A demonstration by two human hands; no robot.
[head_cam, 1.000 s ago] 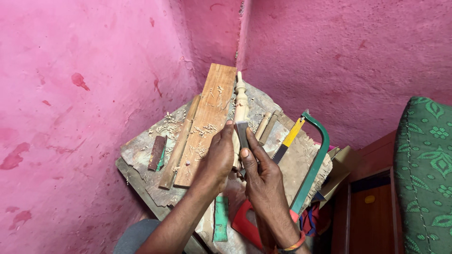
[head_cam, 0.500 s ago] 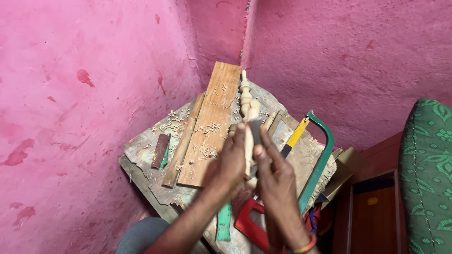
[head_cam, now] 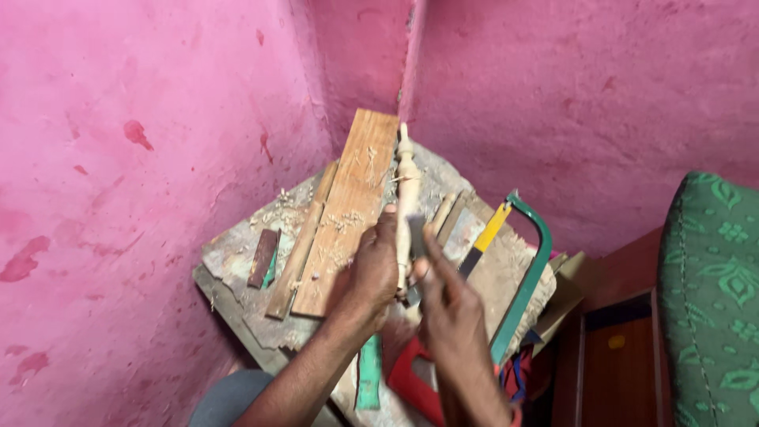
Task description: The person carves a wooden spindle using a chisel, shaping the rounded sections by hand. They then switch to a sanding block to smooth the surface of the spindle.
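- The left hand (head_cam: pixel 373 273) is wrapping its fingers tightly around the lower part of a turned wooden spindle (head_cam: pixel 406 190), which is lying lengthwise on the bench (head_cam: pixel 237 261) with its narrow tip pointing toward the corner of the pink wall (head_cam: pixel 142 119).
- The right hand (head_cam: pixel 447 304) is sitting just right of the spindle, closed around a small flat grey blade-like tool (head_cam: pixel 416 236) whose upper end is resting against the spindle's shaft; how its tip is shaped is too blurred to tell.
- A wide wooden plank (head_cam: pixel 352 213) is lying just left of the spindle, scattered with pale shavings, and a narrower wooden strip (head_cam: pixel 304 241) is lying along the plank's far left edge.
- A small dark brown block (head_cam: pixel 262 257) is resting further left of the spindle, near the bench's left edge.
- A green-framed hacksaw (head_cam: pixel 526 277) with a yellow piece on its blade is lying to the right of the spindle, reaching toward the bench's right edge.
- A teal strip (head_cam: pixel 368 379) and a red object (head_cam: pixel 407 383) are showing below the spindle, partly hidden by the forearms.
- A green patterned cushion (head_cam: pixel 711 292) is standing well to the right of the spindle, beside a brown wooden cabinet (head_cam: pixel 605 356).
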